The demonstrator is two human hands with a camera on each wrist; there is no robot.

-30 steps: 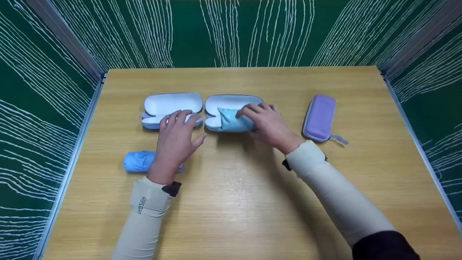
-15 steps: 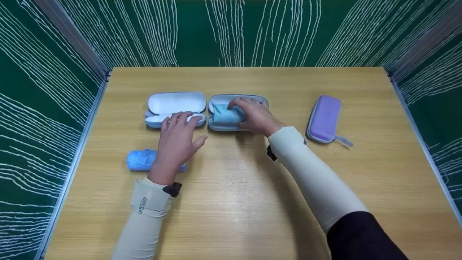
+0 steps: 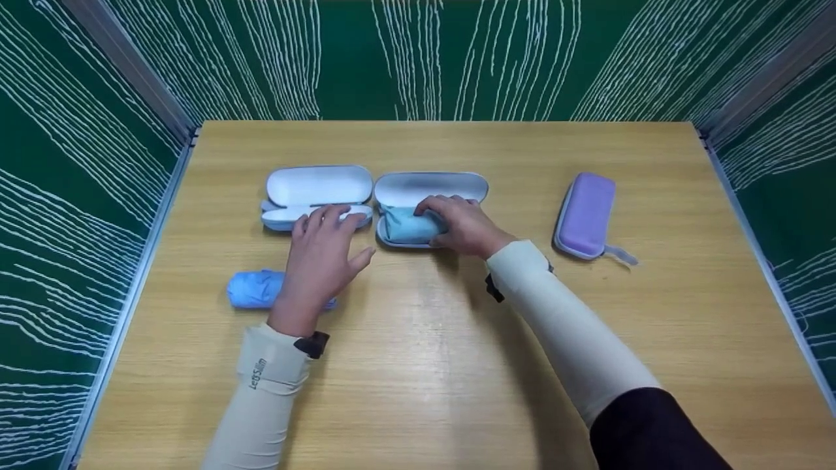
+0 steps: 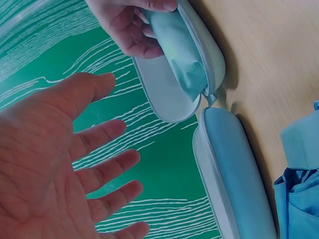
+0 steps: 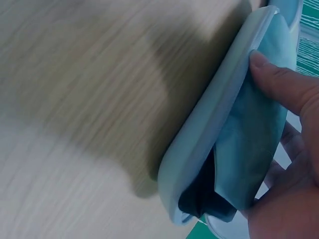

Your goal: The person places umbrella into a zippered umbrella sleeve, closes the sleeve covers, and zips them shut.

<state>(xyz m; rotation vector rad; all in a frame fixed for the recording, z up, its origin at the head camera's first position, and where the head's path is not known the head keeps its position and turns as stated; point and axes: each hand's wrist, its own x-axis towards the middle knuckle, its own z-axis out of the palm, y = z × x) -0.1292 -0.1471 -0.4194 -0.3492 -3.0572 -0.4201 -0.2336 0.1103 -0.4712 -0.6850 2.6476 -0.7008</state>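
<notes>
My right hand holds a teal folded compact umbrella inside the lower half of an unzipped hard case. In the right wrist view its thumb presses near the case's rim, and the other fingers reach round the far side of the umbrella. Left of this stands a second unzipped case with a white inside. My left hand is spread at its front edge, fingers apart and holding nothing in the left wrist view; whether it touches the case is unclear.
A blue folded umbrella lies on the wooden table behind my left wrist, partly hidden. A closed purple case with a grey strap stands at the right. Green walls with white lines surround the table.
My right hand first shifts left with the teal umbrella, then lowers it toward me into the near half of the case. The left hand stays almost still.
</notes>
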